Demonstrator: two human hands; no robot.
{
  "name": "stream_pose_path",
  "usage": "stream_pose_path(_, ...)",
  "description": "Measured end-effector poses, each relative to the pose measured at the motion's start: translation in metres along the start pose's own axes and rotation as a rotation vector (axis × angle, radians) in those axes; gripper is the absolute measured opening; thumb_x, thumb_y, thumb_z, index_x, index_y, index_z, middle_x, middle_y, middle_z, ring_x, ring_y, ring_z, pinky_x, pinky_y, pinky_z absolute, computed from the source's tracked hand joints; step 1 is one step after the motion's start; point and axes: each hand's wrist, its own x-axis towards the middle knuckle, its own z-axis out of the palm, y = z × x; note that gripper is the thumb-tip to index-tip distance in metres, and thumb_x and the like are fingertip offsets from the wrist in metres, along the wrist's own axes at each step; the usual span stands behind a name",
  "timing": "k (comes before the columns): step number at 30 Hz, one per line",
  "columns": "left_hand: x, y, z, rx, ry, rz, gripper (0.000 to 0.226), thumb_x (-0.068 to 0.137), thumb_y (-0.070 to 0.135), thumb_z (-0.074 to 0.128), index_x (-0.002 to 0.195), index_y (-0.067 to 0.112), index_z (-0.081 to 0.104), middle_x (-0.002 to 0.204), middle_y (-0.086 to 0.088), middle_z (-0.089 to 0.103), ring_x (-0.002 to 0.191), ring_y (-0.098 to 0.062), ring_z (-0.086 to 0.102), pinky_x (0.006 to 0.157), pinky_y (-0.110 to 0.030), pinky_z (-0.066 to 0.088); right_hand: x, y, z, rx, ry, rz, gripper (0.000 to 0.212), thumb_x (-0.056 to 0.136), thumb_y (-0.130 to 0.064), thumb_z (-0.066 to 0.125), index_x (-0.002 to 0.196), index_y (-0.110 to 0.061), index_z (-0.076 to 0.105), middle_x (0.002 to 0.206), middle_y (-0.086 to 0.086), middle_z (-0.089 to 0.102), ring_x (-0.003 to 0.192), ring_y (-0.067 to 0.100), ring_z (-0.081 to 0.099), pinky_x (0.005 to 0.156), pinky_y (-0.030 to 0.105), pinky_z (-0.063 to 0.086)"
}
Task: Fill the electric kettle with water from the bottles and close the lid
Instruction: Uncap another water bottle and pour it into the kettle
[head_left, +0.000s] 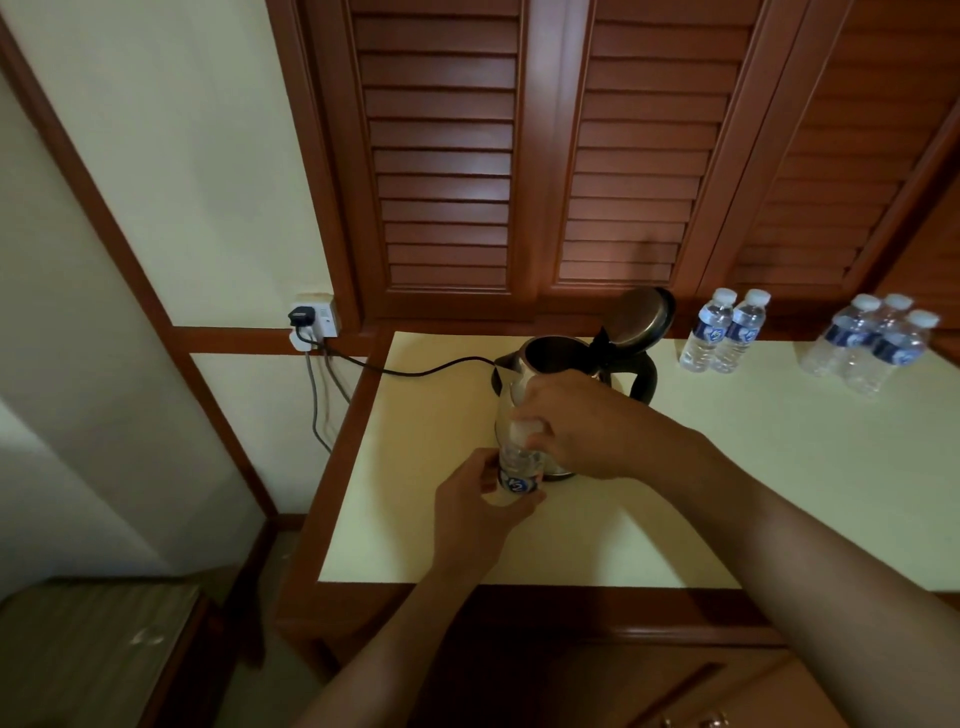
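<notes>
A steel electric kettle with a black handle stands on the cream desk top, its lid tipped up and open. In front of it my left hand grips the body of a small clear water bottle with a blue label. My right hand is closed over that bottle's white cap at the top. The bottle stands upright, just in front of the kettle's body.
Two water bottles stand behind the kettle to the right, and three more bottles near the right edge. The kettle's black cord runs left to a wall socket. Louvred wooden doors rise behind the desk.
</notes>
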Motion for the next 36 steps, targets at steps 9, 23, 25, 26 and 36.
stream_pose_path(9, 0.0, 0.001, -0.001, 0.0, -0.005, -0.021, 0.049, 0.069, 0.038, 0.09, 0.108, 0.032, 0.062, 0.098, 0.017, 0.07, 0.088, -0.001, 0.067, 0.077, -0.016, 0.055, 0.003, -0.001, 0.008, 0.039, 0.096, -0.019, 0.025, 0.096, -0.031, 0.06, 0.113, -0.019, 0.073, 0.106, -0.002, 0.063, 0.104, 0.018, 0.058, 0.069, 0.019, 0.026)
stream_pose_path(23, -0.002, -0.002, -0.004, -0.011, 0.004, -0.022, 0.052, 0.069, 0.037, 0.089, 0.113, 0.024, 0.064, 0.103, 0.015, 0.071, 0.093, -0.001, 0.067, 0.083, -0.02, 0.057, -0.062, 0.053, 0.06, 0.476, 0.393, 0.244, 0.026, 0.084, -0.022, 0.077, 0.11, -0.021, 0.075, 0.094, -0.008, 0.07, 0.085, 0.003, 0.063, 0.078, 0.025, 0.051)
stream_pose_path(25, -0.003, -0.002, -0.004, -0.015, 0.005, -0.022, 0.052, 0.07, 0.036, 0.089, 0.114, 0.024, 0.064, 0.104, 0.014, 0.071, 0.094, -0.001, 0.067, 0.084, -0.019, 0.056, -0.068, 0.066, 0.083, 0.446, 0.342, 0.29, 0.019, 0.083, -0.023, 0.077, 0.101, -0.018, 0.076, 0.088, -0.003, 0.07, 0.082, 0.009, 0.064, 0.077, 0.024, 0.051)
stream_pose_path(26, -0.004, -0.002, -0.004, -0.017, 0.008, -0.024, 0.052, 0.07, 0.036, 0.089, 0.114, 0.026, 0.064, 0.104, 0.014, 0.071, 0.095, 0.0, 0.067, 0.084, -0.019, 0.056, -0.07, 0.072, 0.094, 0.441, 0.334, 0.312, 0.019, 0.081, -0.023, 0.079, 0.098, -0.016, 0.077, 0.085, -0.003, 0.069, 0.079, 0.009, 0.063, 0.074, 0.018, 0.048)
stream_pose_path(36, -0.008, 0.002, -0.007, -0.017, 0.001, -0.112, 0.054, 0.071, 0.039, 0.088, 0.119, 0.026, 0.066, 0.105, 0.019, 0.07, 0.095, 0.008, 0.065, 0.081, -0.009, 0.051, -0.062, 0.11, 0.178, 0.308, 0.325, 0.442, 0.028, 0.082, -0.046, 0.073, 0.102, -0.027, 0.076, 0.112, -0.01, 0.068, 0.105, 0.009, 0.055, 0.092, 0.017, 0.035)
